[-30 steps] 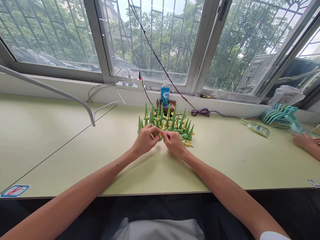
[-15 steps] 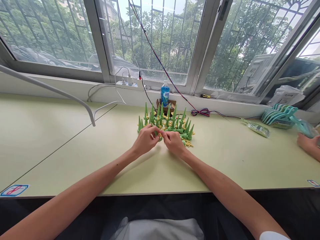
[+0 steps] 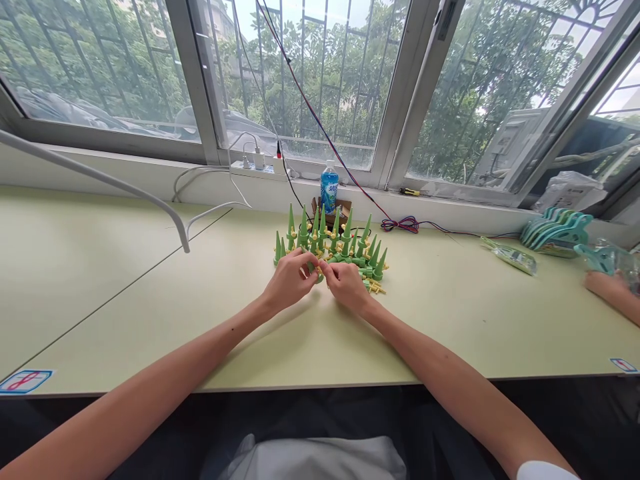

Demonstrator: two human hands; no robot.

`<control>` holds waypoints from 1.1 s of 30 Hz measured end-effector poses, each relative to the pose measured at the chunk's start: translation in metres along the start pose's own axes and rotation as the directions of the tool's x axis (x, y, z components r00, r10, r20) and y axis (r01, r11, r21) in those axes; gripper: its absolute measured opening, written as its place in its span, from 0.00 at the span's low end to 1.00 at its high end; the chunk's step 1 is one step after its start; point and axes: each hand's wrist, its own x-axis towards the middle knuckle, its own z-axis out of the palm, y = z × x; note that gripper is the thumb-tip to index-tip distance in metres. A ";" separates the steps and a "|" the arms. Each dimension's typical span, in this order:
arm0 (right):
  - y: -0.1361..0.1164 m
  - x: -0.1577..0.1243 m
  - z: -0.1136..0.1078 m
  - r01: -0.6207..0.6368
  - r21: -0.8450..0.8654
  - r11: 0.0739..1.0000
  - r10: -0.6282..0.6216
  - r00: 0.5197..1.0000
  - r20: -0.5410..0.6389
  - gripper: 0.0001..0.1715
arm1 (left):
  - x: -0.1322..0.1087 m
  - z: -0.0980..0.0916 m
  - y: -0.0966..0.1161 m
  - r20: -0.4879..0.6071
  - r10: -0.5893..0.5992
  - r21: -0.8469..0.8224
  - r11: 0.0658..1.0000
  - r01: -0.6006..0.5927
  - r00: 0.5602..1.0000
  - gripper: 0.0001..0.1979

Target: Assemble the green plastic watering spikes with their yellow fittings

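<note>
Green cone-shaped watering spikes point(image 3: 347, 230) with small yellow valve pieces stand in a cluster on the table, points up. Some more green parts lie on their sides at the cluster's right. My left hand point(image 3: 290, 279) is closed around a green watering spike point(image 3: 319, 279) at the near edge of the group. Fingertip to fingertip with it, my right hand point(image 3: 347, 287) is pinched at that spike's yellow part, which the fingers mostly hide. Loose yellow valve pieces point(image 3: 377, 288) lie just right of my right hand.
Behind the spikes are a blue liquid bottle point(image 3: 329, 190) and a small cardboard box point(image 3: 344, 212). A coiled cable point(image 3: 400, 225) runs along the wall. Teal hangers point(image 3: 555, 230) and a green packet point(image 3: 510, 257) lie at right, near another person's hand point(image 3: 607, 287). A grey tube point(image 3: 150, 197) arches at left.
My two hands keep nearly the same place and grip. At the far right, the other person's hand has moved a little left with a clear-wrapped teal item.
</note>
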 end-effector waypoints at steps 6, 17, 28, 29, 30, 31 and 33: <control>-0.001 0.001 -0.001 -0.007 0.006 1.000 0.007 1.000 0.005 0.33 | 0.000 0.000 0.001 -0.008 0.011 0.003 1.000 -0.011 1.000 0.07; 0.000 0.000 0.000 0.001 0.011 1.000 -0.001 1.000 0.001 0.33 | 0.000 0.000 0.000 -0.004 0.000 -0.002 1.000 0.000 1.000 0.08; 0.001 0.000 0.000 0.010 0.028 1.000 -0.010 1.000 -0.002 0.31 | 0.000 0.000 0.000 -0.006 0.006 0.015 1.000 -0.006 1.000 0.07; 0.001 0.000 0.000 0.011 0.031 0.999 -0.011 1.000 0.001 0.31 | 0.000 0.000 -0.001 -0.005 0.006 0.014 1.000 -0.005 1.000 0.07; 0.001 0.000 0.000 0.008 0.033 0.999 -0.008 1.000 0.002 0.31 | 0.000 0.000 -0.001 -0.004 0.004 0.013 1.000 -0.004 1.000 0.07; 0.001 0.000 0.000 0.007 0.035 0.999 -0.007 1.000 0.002 0.31 | 0.000 0.000 -0.001 -0.004 0.003 0.012 1.000 -0.003 1.000 0.08; 0.001 0.000 0.000 0.004 0.038 0.999 -0.004 1.000 0.011 0.31 | 0.000 0.001 -0.001 -0.003 -0.001 0.009 1.000 0.001 1.000 0.08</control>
